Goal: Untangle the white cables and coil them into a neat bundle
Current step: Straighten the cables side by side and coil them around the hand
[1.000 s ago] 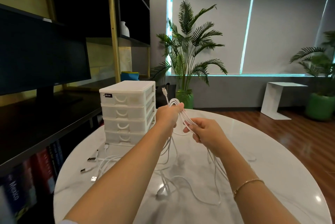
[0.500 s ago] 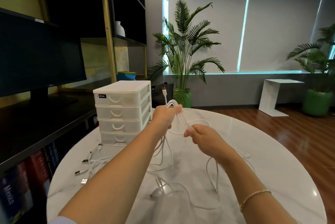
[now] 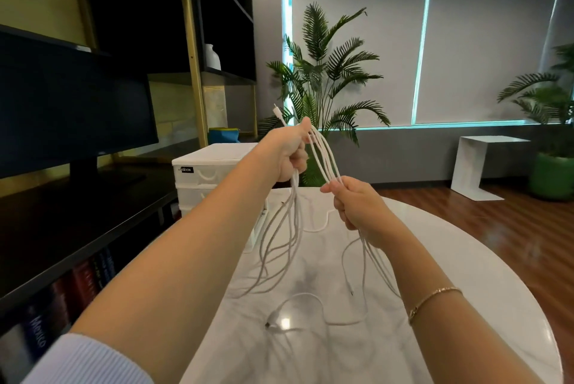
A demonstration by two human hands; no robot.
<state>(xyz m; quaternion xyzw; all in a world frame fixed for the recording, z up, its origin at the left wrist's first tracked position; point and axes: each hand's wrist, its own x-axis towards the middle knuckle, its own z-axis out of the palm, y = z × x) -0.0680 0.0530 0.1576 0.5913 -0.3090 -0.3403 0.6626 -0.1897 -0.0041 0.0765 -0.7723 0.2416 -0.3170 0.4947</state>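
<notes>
While both hands are lifted above the round table (image 3: 466, 275), the left hand (image 3: 287, 155) is gripping the white cables (image 3: 323, 160) in a closed fist, and the right hand (image 3: 357, 206), lower and just beside it, is pinching the same strands. Between the two hands the strands are running slanted, from upper left down to the right. Under each hand the loose lengths are hanging toward the table. I am counting about five strands, but not surely. One connector (image 3: 277, 112) is sticking up above the left hand.
</notes>
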